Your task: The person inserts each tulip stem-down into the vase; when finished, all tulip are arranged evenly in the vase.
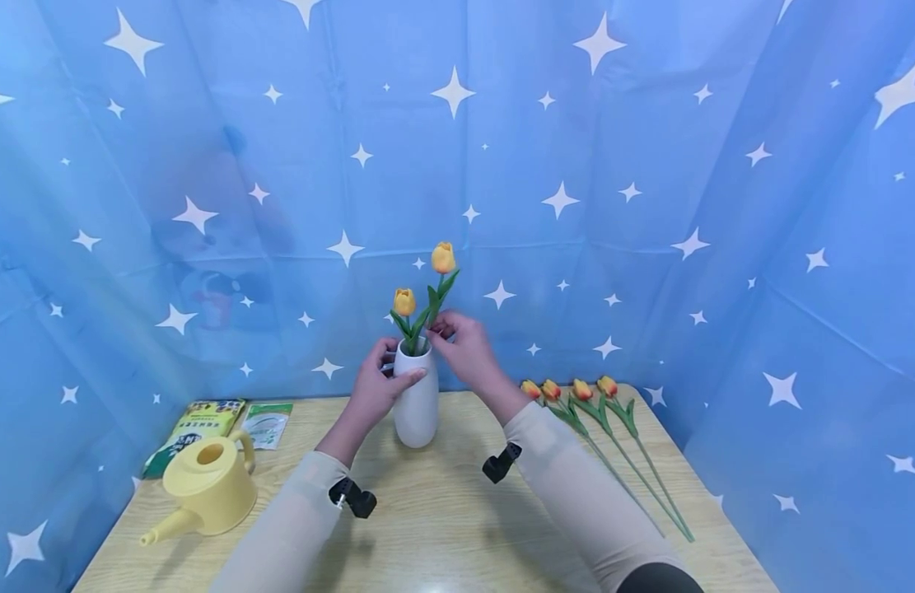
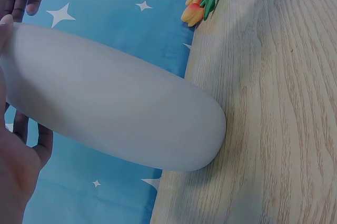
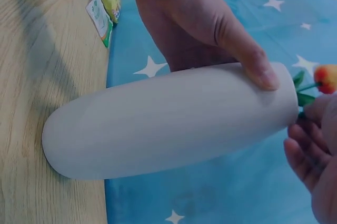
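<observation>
A tall white vase (image 1: 416, 416) stands on the table, its rounded base also visible in the left wrist view. My left hand (image 1: 379, 383) grips it just below the rim, thumb (image 3: 260, 71) across the near side and fingers behind. Two yellow tulips rise from the mouth: a shorter one (image 1: 404, 302) on the left and a taller one (image 1: 443, 258) on the right. My right hand (image 1: 464, 346) pinches the taller tulip's stem and leaves just above the rim. The lower stems are hidden inside the vase.
Several orange-yellow tulips (image 1: 582, 390) lie side by side on the table (image 1: 442, 511) at the right, partly behind my right sleeve. At the left sit a yellow watering can (image 1: 216, 494), a green-yellow packet (image 1: 198, 428) and a smaller packet (image 1: 266, 425). A blue star-patterned curtain (image 1: 398, 181) hangs behind.
</observation>
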`<state>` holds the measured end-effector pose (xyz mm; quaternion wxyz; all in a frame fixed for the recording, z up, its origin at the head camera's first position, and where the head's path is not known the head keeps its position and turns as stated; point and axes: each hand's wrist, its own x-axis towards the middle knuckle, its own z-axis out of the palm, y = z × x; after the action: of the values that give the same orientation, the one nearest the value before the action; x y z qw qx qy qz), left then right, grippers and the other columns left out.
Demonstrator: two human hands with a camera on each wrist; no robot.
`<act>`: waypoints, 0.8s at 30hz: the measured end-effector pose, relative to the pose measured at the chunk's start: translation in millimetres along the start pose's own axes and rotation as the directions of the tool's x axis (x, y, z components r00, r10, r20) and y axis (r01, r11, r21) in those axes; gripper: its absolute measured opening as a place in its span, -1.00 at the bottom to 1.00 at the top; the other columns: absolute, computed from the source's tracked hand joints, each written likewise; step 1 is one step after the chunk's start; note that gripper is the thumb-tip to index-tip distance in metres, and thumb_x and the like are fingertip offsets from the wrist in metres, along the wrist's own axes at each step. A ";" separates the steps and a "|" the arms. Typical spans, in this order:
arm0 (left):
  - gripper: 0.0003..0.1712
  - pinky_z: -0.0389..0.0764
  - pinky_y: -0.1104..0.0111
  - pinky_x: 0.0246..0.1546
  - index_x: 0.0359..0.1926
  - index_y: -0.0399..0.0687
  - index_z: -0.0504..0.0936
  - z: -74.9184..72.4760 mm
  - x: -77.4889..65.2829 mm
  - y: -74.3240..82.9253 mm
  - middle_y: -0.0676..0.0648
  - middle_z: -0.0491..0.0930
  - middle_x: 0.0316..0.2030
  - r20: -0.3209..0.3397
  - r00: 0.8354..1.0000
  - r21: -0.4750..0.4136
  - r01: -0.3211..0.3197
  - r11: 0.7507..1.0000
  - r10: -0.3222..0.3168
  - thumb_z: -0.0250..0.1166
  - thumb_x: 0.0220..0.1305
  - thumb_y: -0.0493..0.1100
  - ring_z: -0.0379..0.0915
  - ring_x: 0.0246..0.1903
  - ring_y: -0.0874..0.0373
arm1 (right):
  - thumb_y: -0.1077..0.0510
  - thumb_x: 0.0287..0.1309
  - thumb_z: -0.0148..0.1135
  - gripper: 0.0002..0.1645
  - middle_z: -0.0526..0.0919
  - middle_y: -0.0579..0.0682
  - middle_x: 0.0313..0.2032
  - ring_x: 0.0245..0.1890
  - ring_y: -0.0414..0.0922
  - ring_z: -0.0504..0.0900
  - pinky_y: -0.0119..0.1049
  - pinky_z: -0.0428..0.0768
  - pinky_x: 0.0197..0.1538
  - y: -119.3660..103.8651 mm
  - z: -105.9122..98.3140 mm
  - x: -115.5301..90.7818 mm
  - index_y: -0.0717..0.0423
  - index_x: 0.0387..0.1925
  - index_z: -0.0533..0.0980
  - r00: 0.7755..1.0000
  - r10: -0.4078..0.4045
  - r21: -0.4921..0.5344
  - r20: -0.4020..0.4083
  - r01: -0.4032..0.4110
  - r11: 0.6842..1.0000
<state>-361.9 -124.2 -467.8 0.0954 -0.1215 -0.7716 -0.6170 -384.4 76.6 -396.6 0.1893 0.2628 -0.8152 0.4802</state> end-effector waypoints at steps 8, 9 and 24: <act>-0.29 0.65 -0.16 0.17 0.28 0.09 0.51 0.1 0.5 0.9 -0.17 0.59 0.21 0.004 1.000 0.005 -0.005 1.000 0.005 0.64 0.31 0.22 0.57 0.20 -0.20 | 0.20 0.45 0.50 -0.89 0.78 0.00 -0.24 -0.19 -0.04 0.71 -0.11 0.73 -0.14 -3.0 -1.0 -1.8 0.15 -0.09 0.76 0.997 0.055 -0.033 0.056 -0.053 0.998; -0.30 0.66 -0.16 0.16 0.27 0.09 0.51 0.1 0.8 0.6 -0.17 0.59 0.21 0.004 1.000 0.006 -0.008 1.000 0.008 0.64 0.31 0.22 0.57 0.19 -0.20 | 0.18 0.44 0.50 -0.87 0.78 0.00 -0.24 -0.19 -0.04 0.72 -0.12 0.73 -0.15 -3.4 -1.2 -2.3 0.15 -0.08 0.75 0.996 0.065 -0.033 0.061 -0.063 0.997; -0.27 0.68 -0.14 0.13 0.25 0.09 0.51 0.6 1.1 -2.2 -0.16 0.59 0.19 -0.005 1.000 0.016 -0.017 1.000 0.017 0.63 0.29 0.28 0.56 0.20 -0.26 | 0.09 0.43 0.54 -0.64 0.77 0.01 -0.14 -0.09 0.03 0.73 -0.14 0.75 -0.11 4.8 -5.7 -9.3 0.12 0.15 0.70 0.986 0.148 0.071 0.079 -0.154 0.986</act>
<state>-363.6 -124.0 -469.7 0.1037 -0.1257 -0.7753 -0.6102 -379.7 85.9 -402.4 0.1122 0.2246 -0.8201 0.5141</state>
